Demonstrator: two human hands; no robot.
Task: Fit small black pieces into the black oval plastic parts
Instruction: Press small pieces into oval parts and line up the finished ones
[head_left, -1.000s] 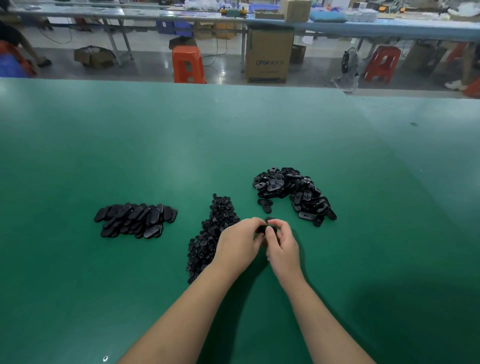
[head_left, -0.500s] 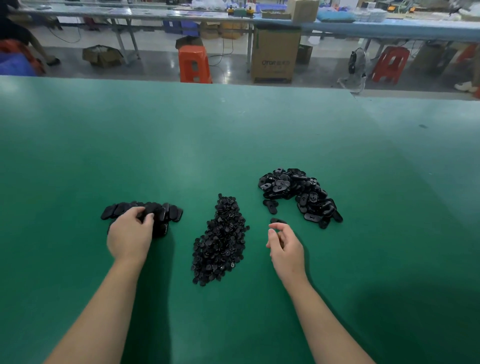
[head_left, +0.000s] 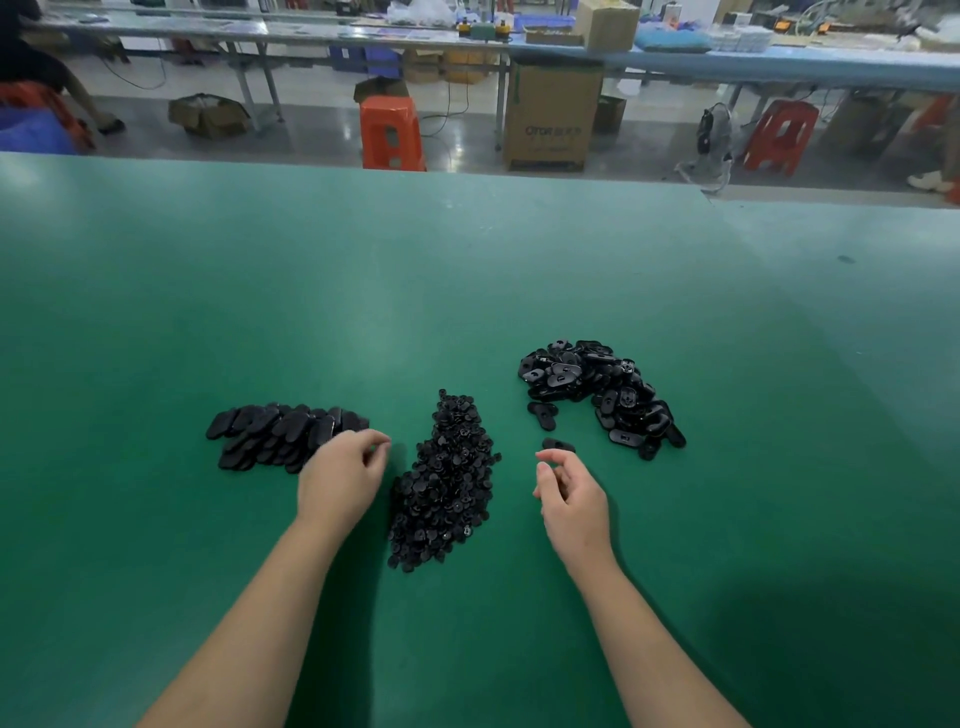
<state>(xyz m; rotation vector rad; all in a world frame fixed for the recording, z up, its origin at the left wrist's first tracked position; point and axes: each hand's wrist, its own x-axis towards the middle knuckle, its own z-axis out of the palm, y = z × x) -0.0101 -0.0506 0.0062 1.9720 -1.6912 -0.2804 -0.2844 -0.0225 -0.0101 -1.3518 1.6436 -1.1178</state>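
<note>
Left of the central heap of small black round pieces (head_left: 447, 478), your left hand (head_left: 340, 480) hovers, fingers loosely curled, holding nothing; beyond it, stacked black oval plastic parts (head_left: 283, 434). Right of the heap, your right hand (head_left: 571, 496) likewise holds nothing. Bare green matte tabletop (head_left: 467, 270) stretches beyond the heap.

Small black pieces (head_left: 447, 478) lie heaped in the middle. Left, oval parts (head_left: 283, 434) overlap in neat rows, smooth side up. Right, a loose pile of ovals (head_left: 602, 389) shows recessed sides; two strays (head_left: 543, 413) lie near it.
</note>
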